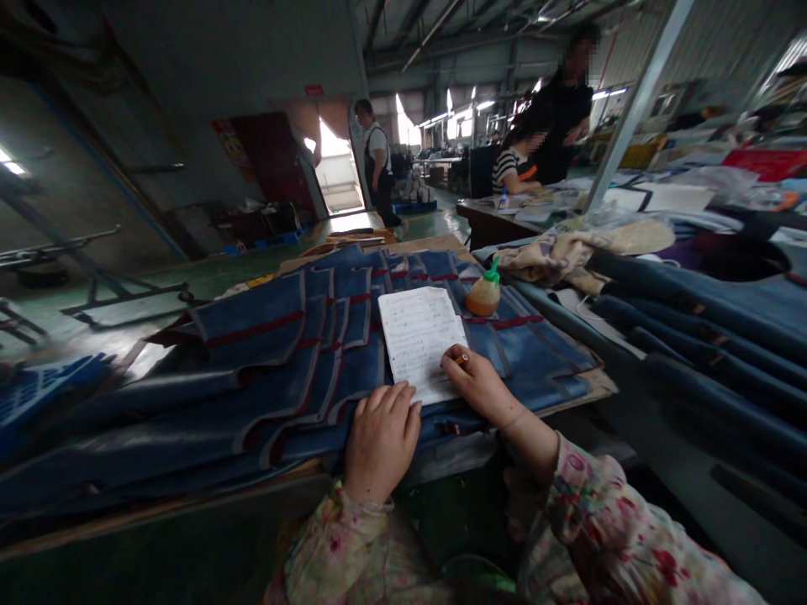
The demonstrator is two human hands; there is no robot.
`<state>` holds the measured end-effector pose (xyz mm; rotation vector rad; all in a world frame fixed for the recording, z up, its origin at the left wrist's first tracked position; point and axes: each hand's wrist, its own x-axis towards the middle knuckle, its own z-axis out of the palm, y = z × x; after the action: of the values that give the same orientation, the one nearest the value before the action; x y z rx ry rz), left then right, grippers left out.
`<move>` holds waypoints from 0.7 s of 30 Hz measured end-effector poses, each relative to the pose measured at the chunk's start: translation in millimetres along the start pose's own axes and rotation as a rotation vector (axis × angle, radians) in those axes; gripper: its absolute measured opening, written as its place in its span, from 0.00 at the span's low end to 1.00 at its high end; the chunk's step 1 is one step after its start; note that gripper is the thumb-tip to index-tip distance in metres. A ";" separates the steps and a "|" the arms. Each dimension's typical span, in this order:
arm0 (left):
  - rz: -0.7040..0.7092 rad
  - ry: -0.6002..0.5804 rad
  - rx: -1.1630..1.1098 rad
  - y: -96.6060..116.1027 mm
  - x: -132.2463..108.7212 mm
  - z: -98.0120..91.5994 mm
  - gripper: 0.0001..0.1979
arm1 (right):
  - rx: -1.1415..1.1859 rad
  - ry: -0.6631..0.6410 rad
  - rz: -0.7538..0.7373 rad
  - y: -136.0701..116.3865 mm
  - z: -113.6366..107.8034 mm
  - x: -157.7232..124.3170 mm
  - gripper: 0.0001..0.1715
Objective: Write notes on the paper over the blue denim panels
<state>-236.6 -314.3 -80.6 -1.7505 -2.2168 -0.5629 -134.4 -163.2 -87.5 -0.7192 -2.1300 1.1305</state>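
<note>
Paper (413,323) lies on stacked blue cloth (255,307), whose uneven layers, I judge, could let it slip or crease if my left grip (382,439) lifts; the bottle (482,296) near its far right corner might tip and leak. My right grip (477,380) pinches a pen (463,359) over the paper; my left rests, fingers loosely extended, at the lower edge.

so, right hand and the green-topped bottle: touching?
Apart. The head view shows a strip of blue material between the right hand and the bottle, which stands farther off.
</note>
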 end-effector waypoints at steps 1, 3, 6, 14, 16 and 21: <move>-0.003 -0.002 0.001 0.1 0.1 -0.3 0.11 | -0.003 -0.001 0.000 0.2 0.0 -0.1 0.10; -0.003 -0.004 -0.001 0.4 -0.1 -0.7 0.11 | -0.008 0.000 0.001 0.4 -0.2 -0.2 0.10; 0.003 0.004 0.000 0.6 -0.8 -0.4 0.11 | -0.007 0.004 0.000 -0.2 -0.6 -0.3 0.11; 0.007 0.008 0.005 0.3 -0.8 0.3 0.12 | -0.009 0.001 0.003 -1.3 -1.2 -0.5 0.10; 0.007 0.011 0.006 0.5 -0.4 -0.4 0.11 | -0.010 -0.004 0.000 -1.2 -1.0 -0.5 0.10; 0.010 0.016 0.004 0.3 0.3 -0.2 0.11 | -0.053 -0.025 -0.003 0.2 0.1 -0.3 0.09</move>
<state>-236.4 -314.1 -80.2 -1.7481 -2.1963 -0.5680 -134.3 -163.4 -87.7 -0.7294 -2.1890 1.0908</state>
